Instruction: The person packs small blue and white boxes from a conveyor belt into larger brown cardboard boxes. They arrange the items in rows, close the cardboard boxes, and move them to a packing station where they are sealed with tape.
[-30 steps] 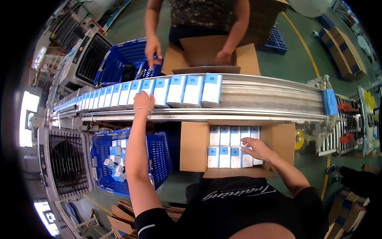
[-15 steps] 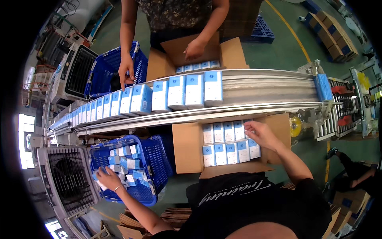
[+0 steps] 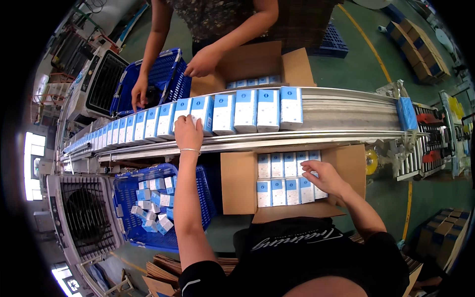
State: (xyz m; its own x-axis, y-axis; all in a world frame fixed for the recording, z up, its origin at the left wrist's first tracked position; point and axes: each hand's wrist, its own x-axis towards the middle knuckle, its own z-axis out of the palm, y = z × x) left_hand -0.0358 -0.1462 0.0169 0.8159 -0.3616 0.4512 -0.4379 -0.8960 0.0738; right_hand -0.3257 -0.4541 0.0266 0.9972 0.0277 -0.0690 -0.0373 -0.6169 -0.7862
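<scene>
My left hand (image 3: 189,133) is over the near rail of the conveyor (image 3: 346,114), its fingertips touching the front faces of two blue-and-white boxes (image 3: 202,110) in the row. Its fingers are stretched and slightly apart, and it grips no box that I can see. My right hand (image 3: 325,178) hovers at the right end of an open cardboard carton (image 3: 236,183), fingers apart over the packed boxes (image 3: 278,192). Those boxes stand in two rows inside the carton. A blue plastic basket (image 3: 190,198) at my left holds a loose heap of similar small boxes (image 3: 157,199).
Across the conveyor a co-worker's hands (image 3: 204,62) are near another blue basket (image 3: 168,76) and an open carton (image 3: 252,59) with boxes in it. A grey fan unit (image 3: 84,213) stands left of my basket. Flattened cardboard (image 3: 166,270) lies below. A roller section (image 3: 420,153) continues at right.
My left hand has left the basket and a box there, and reached up to the conveyor. My right hand has stayed over the carton. The co-worker's hands have shifted left, and the view has moved slightly.
</scene>
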